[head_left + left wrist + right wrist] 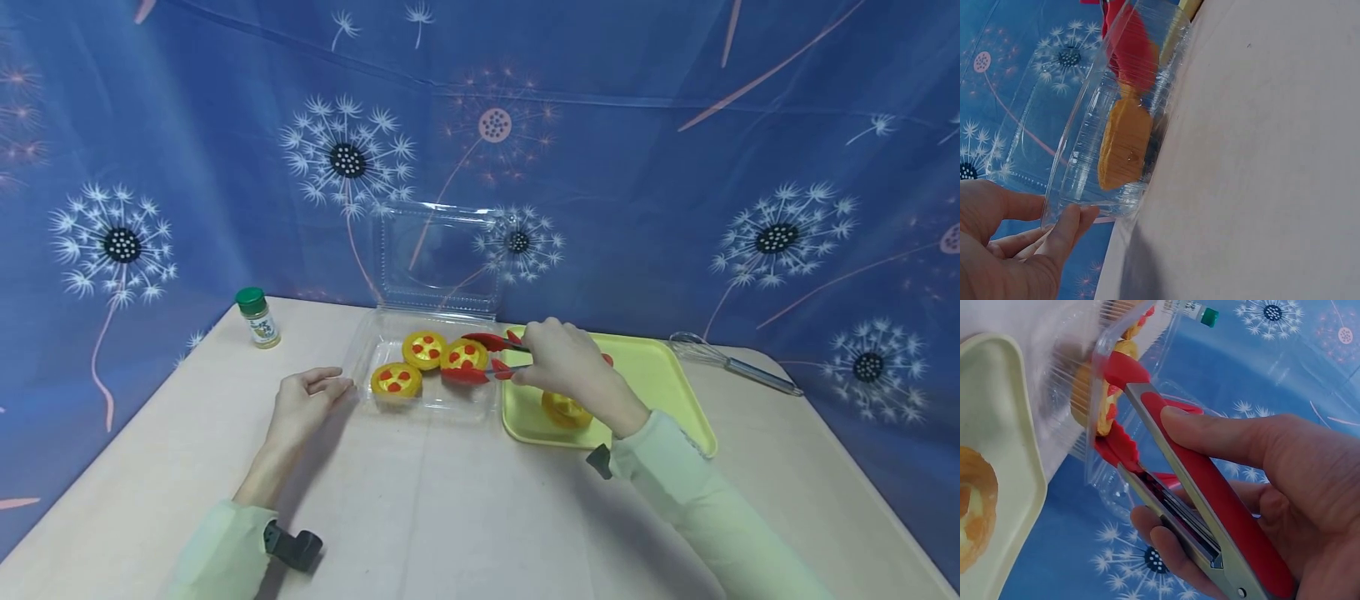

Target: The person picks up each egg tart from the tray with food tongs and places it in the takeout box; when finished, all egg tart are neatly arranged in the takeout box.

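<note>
My right hand [566, 358] grips a pair of red-tipped metal tongs [1204, 487], thumb on one arm and fingers around the other. Their red tips stand on either side of a yellow tart with red pieces on top [462, 354], inside a clear plastic container [457, 408]. Beside it in the container lie two similar tarts, one behind [424, 350] and one at the front left [396, 381]. At the container's left edge, my left hand [307, 404] pinches the rim between thumb and fingers. The container's hinged lid [438, 258] stands up at the back.
A pale yellow tray [660, 375] lies right of the container with another tart [566, 411] on it, partly covered by my right hand. A green-capped seasoning bottle [258, 318] stands at the back left. Right of the tray lies a whisk [750, 371]. A blue dandelion-print cloth hangs behind.
</note>
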Action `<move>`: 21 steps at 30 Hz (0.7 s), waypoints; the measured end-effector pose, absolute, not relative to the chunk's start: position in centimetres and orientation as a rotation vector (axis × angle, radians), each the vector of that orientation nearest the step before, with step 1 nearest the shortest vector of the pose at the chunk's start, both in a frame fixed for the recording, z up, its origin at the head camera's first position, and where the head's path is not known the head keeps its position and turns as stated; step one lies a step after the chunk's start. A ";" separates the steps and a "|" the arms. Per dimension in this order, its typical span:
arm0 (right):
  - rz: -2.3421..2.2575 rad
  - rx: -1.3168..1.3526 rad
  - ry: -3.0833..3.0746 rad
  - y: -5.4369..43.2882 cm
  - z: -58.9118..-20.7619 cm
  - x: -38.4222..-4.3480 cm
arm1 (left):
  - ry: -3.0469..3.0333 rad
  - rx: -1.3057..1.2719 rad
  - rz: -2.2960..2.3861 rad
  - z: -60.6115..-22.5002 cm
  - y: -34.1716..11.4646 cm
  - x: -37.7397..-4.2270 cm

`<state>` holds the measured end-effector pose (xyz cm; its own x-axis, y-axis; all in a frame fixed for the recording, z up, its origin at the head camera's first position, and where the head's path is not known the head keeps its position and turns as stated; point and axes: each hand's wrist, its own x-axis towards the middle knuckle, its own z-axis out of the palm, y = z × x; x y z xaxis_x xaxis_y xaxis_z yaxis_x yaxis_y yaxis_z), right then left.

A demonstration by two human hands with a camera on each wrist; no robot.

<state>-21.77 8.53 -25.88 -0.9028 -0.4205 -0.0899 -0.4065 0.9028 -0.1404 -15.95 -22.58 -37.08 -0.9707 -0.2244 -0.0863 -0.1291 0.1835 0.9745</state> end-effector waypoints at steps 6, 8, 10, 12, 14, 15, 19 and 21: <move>-0.190 -0.669 2.948 8.1 -26.4 -22.2 | -2.328 0.373 -1.957 -36.8 -22.4 -15.9; -0.187 -0.667 2.947 8.0 -26.6 -22.4 | -2.330 0.377 -1.955 -36.8 -22.4 -15.9; -0.190 -0.658 2.943 7.9 -26.7 -22.5 | -2.334 0.380 -1.950 -36.8 -22.3 -15.9; -0.204 -0.647 2.934 7.9 -26.9 -22.6 | -2.339 0.383 -1.945 -36.8 -22.3 -15.9; -0.223 -0.633 2.925 8.0 -27.1 -22.7 | -2.335 0.387 -1.951 -36.8 -22.3 -15.9; -0.233 -0.628 2.921 8.1 -27.1 -22.7 | -2.332 0.388 -1.955 -36.8 -22.3 -15.9; -0.240 -0.635 2.917 8.3 -27.1 -22.6 | -2.330 0.382 -1.954 -36.9 -22.3 -15.9; -0.226 -0.659 2.924 8.4 -27.0 -22.4 | -2.342 0.366 -1.929 -36.9 -22.3 -15.8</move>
<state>-22.44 8.37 -26.96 -0.8950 -0.4349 -0.0988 -0.4146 0.8930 -0.1752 -15.84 -22.29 -36.91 -0.9677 -0.2372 -0.0857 -0.1295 0.1759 0.9759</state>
